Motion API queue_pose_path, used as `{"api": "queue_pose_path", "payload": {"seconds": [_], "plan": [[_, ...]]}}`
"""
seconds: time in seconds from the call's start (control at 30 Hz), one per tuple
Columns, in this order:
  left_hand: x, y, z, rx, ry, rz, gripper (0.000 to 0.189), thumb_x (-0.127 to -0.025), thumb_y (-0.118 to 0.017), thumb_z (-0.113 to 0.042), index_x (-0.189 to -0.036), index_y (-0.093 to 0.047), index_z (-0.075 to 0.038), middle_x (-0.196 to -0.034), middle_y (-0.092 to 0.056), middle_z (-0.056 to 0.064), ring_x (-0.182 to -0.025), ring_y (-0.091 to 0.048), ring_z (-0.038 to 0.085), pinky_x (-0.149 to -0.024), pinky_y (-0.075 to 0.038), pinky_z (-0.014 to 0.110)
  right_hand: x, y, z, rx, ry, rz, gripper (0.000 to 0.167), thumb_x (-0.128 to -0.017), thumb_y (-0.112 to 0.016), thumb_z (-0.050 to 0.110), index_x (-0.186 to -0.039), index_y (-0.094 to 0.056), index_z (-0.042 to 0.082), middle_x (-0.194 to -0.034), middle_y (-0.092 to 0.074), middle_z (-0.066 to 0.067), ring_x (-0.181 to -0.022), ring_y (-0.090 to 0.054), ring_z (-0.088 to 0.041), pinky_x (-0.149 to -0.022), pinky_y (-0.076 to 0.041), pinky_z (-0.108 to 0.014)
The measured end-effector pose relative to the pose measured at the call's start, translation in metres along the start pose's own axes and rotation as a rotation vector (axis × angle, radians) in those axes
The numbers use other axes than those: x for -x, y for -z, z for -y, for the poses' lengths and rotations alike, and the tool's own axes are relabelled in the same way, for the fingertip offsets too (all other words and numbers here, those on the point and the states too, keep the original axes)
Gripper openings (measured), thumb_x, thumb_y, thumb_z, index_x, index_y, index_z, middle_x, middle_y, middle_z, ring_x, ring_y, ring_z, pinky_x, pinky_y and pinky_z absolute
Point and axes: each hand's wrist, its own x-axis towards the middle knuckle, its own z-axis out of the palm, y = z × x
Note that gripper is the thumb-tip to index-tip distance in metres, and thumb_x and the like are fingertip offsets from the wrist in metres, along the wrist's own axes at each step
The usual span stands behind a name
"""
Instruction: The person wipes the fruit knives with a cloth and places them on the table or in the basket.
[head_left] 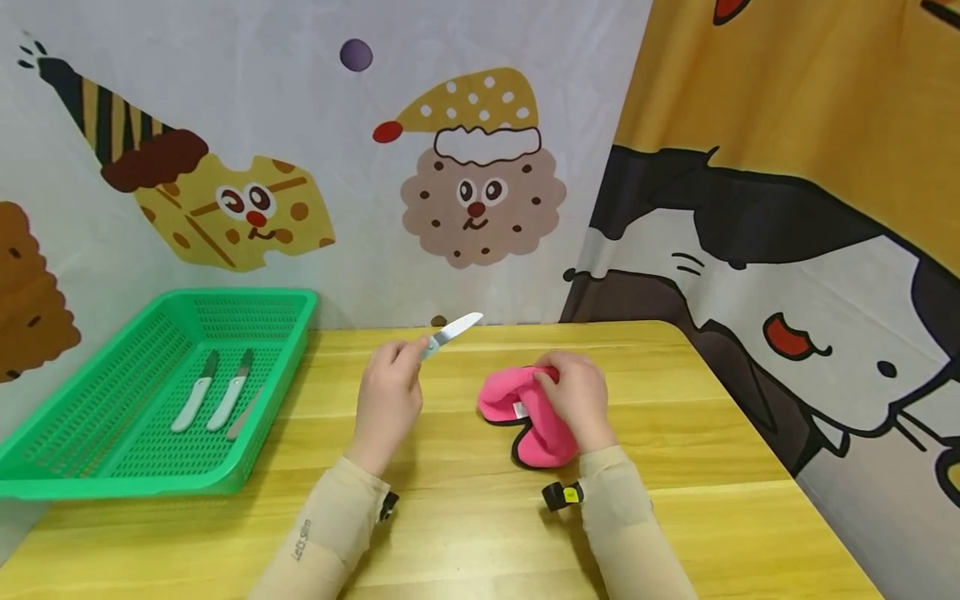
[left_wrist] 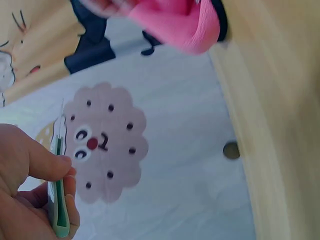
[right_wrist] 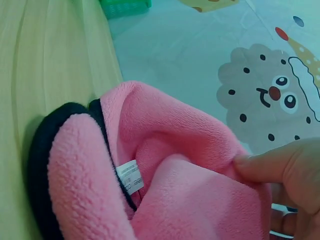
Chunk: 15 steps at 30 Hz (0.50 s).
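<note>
In the head view my left hand (head_left: 386, 404) holds a small knife (head_left: 459, 327) by its pale green-and-white handle. Its bare blade points up and to the right, above the table. The left wrist view shows the thumb pressed on the knife handle (left_wrist: 61, 205), fingers curled round behind it. My right hand (head_left: 577, 396) pinches the top edge of a pink fleece cloth (head_left: 546, 435) with black trim. Folded and bunched, the cloth rests partly on the table. A white label (right_wrist: 130, 176) shows on its inner side in the right wrist view.
At the left stands a green mesh basket (head_left: 306, 333). Inside lie two white-handled knives (head_left: 193, 404) with dark blades, and a third item (head_left: 243, 419) half hidden by the wall. The wooden table (head_left: 450, 542) ends at a printed curtain (head_left: 360, 208).
</note>
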Motion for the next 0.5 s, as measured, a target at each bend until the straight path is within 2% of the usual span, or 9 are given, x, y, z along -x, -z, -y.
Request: {"api": "queue_pose_path", "payload": {"seconds": [0.1,0.27,0.5], "plan": [[-0.002,0.012,0.006,-0.016,0.018,0.009,0.040,-0.077,-0.067,0.022,-0.112,-0.069,0.002,-0.091,-0.061,0.021,-0.080,-0.058,0.039,-0.070,-0.052,0.048,0.001,-0.002,-0.001,0.027,-0.012,0.068,0.009,-0.088,-0.077,0.019,-0.095,-0.076,0.014,-0.094,-0.073,-0.004,-0.093,-0.061,-0.031,-0.084,-0.047,-0.048],[-0.006,0.039,0.012,-0.048,0.007,0.035,0.042,-0.075,-0.067,0.024,-0.112,-0.069,0.003,-0.091,-0.062,0.023,-0.080,-0.058,0.041,-0.069,-0.052,0.050,0.002,-0.005,-0.003,0.050,-0.019,0.140,0.008,-0.088,-0.077,0.019,-0.094,-0.075,0.013,-0.092,-0.072,-0.003,-0.091,-0.063,-0.031,-0.084,-0.048,-0.048],[-0.019,0.094,0.026,-0.106,-0.007,0.103,0.044,-0.075,-0.064,0.026,-0.114,-0.067,0.007,-0.092,-0.062,0.024,-0.083,-0.057,0.043,-0.075,-0.047,0.053,0.004,-0.006,-0.007,0.066,-0.033,0.188,0.008,-0.088,-0.077,0.020,-0.091,-0.073,0.014,-0.086,-0.070,-0.001,-0.086,-0.061,-0.029,-0.082,-0.047,-0.047]]}}
